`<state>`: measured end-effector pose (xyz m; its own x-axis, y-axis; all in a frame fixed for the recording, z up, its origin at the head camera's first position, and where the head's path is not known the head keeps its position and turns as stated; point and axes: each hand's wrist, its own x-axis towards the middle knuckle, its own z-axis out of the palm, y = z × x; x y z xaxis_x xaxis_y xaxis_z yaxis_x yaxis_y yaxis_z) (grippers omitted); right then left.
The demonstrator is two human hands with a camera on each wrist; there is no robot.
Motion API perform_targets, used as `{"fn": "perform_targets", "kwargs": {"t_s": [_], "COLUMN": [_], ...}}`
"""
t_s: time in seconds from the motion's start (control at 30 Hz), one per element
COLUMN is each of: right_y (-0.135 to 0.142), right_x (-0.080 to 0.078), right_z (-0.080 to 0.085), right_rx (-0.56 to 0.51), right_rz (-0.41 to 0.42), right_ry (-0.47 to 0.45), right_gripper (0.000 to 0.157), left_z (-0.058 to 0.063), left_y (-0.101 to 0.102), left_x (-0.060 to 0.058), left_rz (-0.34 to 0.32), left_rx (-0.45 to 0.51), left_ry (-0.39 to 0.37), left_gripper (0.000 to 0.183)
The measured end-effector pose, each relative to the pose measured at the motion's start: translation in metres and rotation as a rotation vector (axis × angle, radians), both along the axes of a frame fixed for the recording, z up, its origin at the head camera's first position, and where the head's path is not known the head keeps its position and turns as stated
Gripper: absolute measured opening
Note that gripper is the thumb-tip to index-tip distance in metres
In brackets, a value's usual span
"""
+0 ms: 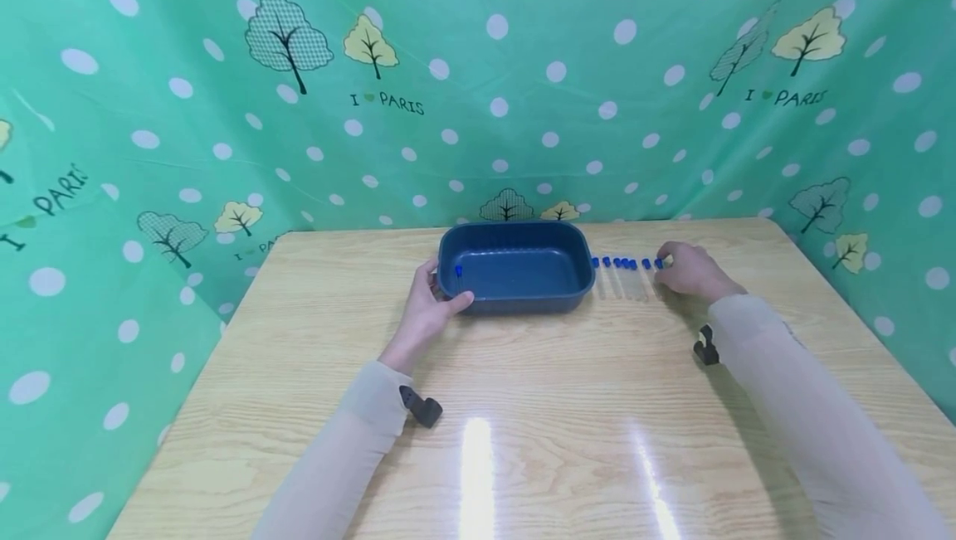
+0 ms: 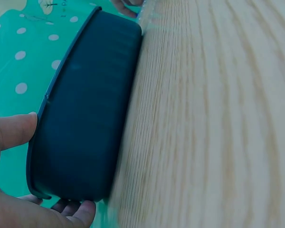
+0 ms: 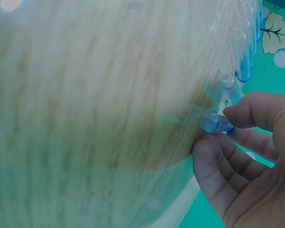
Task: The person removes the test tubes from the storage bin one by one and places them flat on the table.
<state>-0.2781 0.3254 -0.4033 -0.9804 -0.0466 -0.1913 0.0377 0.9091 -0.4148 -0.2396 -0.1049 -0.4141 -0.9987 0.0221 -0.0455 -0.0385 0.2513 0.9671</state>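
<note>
A dark blue plastic tub (image 1: 515,295) stands at the middle of the wooden table (image 1: 523,407). My left hand (image 1: 446,295) grips its near left corner, thumb on the front wall and fingers round the end. The left wrist view shows the tub (image 2: 85,118) side-on between my thumb (image 2: 14,130) and fingertips. One blue-capped tube (image 1: 459,271) lies inside the tub. Right of the tub lies a row of clear tubes (image 1: 626,274) with blue caps. My right hand (image 1: 667,269) is at the row's right end, pinching the last tube (image 3: 216,123) between thumb and fingers.
A green curtain (image 1: 523,109) with dots and trees closes off the table at the back and both sides. The other tubes (image 3: 242,57) lie side by side just beyond the pinched one. The table's near half is bare wood.
</note>
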Motion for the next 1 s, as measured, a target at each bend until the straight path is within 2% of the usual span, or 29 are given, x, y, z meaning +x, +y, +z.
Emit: {"fn": "perform_targets", "kwargs": {"t_s": [1.0], "right_y": [0.0035], "right_x": [0.0031], "right_z": [-0.0015], "right_rx": [-0.014], "right_rz": [-0.011], "right_ry": [0.035], "right_gripper": [0.051], "left_z": [-0.0004], "left_y": [0.0009], "left_x": [0.0006], "left_rz": [0.004], "left_rx": [-0.005], "left_ry": [-0.008], "left_gripper": [0.085]}}
